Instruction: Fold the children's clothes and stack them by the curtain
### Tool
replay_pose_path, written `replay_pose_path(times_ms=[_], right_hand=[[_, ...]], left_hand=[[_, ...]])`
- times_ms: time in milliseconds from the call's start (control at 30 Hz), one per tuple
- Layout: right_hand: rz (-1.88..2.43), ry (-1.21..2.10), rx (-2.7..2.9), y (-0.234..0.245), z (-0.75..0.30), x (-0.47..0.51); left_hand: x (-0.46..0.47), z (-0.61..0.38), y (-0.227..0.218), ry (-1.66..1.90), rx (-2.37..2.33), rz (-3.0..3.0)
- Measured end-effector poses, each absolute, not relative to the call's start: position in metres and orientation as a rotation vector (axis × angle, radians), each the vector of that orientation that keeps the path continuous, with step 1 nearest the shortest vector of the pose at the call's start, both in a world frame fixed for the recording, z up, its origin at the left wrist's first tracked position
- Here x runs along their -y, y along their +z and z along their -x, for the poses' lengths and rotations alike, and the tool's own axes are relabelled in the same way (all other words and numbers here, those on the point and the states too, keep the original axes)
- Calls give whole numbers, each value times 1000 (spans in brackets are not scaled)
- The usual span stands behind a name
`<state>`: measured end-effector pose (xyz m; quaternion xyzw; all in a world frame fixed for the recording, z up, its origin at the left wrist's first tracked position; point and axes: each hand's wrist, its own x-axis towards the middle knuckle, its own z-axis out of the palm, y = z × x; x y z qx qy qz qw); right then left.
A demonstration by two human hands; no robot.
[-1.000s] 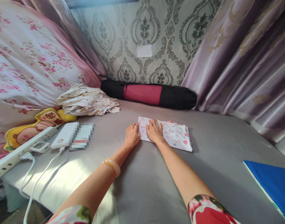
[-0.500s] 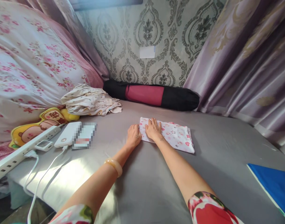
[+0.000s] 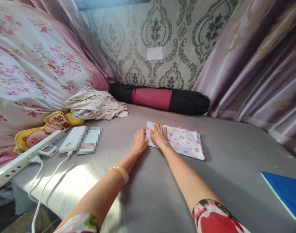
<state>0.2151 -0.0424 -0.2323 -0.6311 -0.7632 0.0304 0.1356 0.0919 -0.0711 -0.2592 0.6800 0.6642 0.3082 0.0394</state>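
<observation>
A folded white cloth with pink and red print lies flat on the grey sheet in front of me. My right hand rests palm down on its left part, fingers stretched out and slightly apart. At the cloth's left edge, my left hand has its fingers bent and held together, closed on that edge; the fingertips are partly hidden. A pale bangle circles the left forearm.
A crumpled patterned cloth and a long black-and-red bag lie toward the wall. On the left are a power strip, a white power bank, cables, a blurred-out flat object and a yellow plush. A blue item lies right.
My right hand has slid slightly left over the cloth, toward my left hand. The left hand stays at the edge. The whole view has shifted a little.
</observation>
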Motion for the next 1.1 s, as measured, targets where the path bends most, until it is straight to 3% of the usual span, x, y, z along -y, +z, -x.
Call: replay_pose_path(times_ms=[600, 1100], right_hand=[[1713, 149, 2323, -237, -189, 27], [1601, 178, 2419, -227, -194, 57]], left_hand=[[73, -85, -254, 1214, -1934, -1755], [79, -88, -240, 1196, -1936, -1685]])
